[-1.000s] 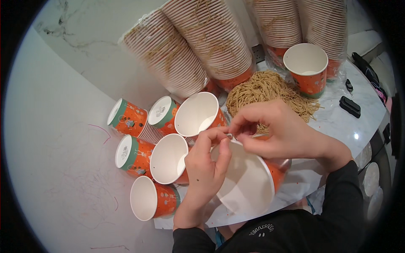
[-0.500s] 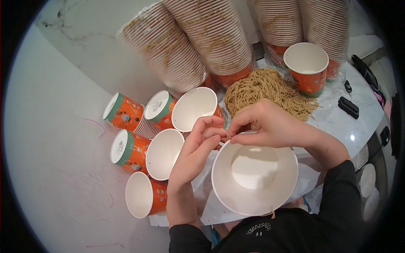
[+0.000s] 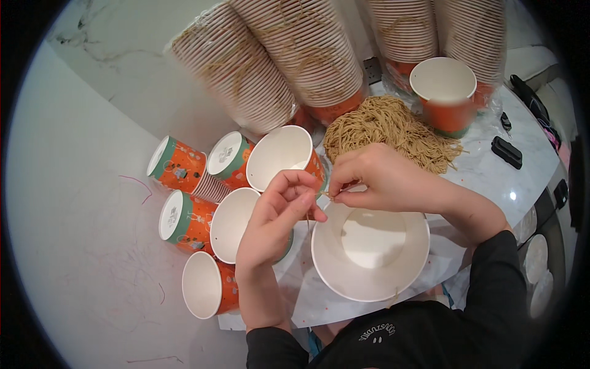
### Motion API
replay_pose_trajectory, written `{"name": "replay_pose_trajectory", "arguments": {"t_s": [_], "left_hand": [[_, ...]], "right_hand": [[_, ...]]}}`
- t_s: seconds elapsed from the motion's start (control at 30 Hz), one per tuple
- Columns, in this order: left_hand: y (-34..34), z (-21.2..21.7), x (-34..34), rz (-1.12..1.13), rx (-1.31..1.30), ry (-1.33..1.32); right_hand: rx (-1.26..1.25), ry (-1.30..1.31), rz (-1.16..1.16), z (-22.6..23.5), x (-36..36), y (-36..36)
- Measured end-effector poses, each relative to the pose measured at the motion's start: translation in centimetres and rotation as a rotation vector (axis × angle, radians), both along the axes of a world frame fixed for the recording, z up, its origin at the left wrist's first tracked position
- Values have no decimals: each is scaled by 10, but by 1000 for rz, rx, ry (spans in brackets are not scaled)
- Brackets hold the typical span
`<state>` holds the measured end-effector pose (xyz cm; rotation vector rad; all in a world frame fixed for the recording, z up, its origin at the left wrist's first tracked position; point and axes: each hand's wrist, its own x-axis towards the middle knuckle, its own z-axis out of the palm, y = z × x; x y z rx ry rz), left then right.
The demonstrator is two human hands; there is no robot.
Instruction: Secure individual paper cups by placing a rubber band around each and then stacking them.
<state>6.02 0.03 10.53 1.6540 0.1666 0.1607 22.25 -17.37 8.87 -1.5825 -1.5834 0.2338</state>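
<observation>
A large white-lined paper bucket (image 3: 372,283) stands right in front of me, with a short tan cord end (image 3: 394,297) at its near rim. Over its far rim my two hands meet. My right hand (image 3: 380,175) is closed in a pinch on a thin tan cord (image 3: 324,194). My left hand (image 3: 278,215) has its fingers curled at the same cord, and a tail hangs beneath them. Fingers partly hide the cord between the hands. Behind them lies a heap of tan cords (image 3: 387,129).
Orange paper buckets (image 3: 203,286) lie or stand in a group at left. Tall bagged bucket stacks (image 3: 239,67) lean at the back, with more stacks (image 3: 470,37) farther right. One upright bucket (image 3: 444,111) and a black case (image 3: 507,152) sit on the marble-look table (image 3: 491,190) at right.
My left hand has moved slightly left, away from the right one, and a cord tail now shows below it. The bucket's far rim sits slightly lower under my hands.
</observation>
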Motion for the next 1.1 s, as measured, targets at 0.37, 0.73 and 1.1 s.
{"name": "replay_pose_trajectory", "arguments": {"t_s": [0.37,0.73,1.1], "left_hand": [[3,-4,-3,116,264,30],[-20,-6,-13,273,1163,0],[-35,21,-27,108,689,97]], "right_hand": [[-90,-144,-154,-13,2,6],[31,99,-50,-26,0,22],[-7,539,54,-31,1,30]]}}
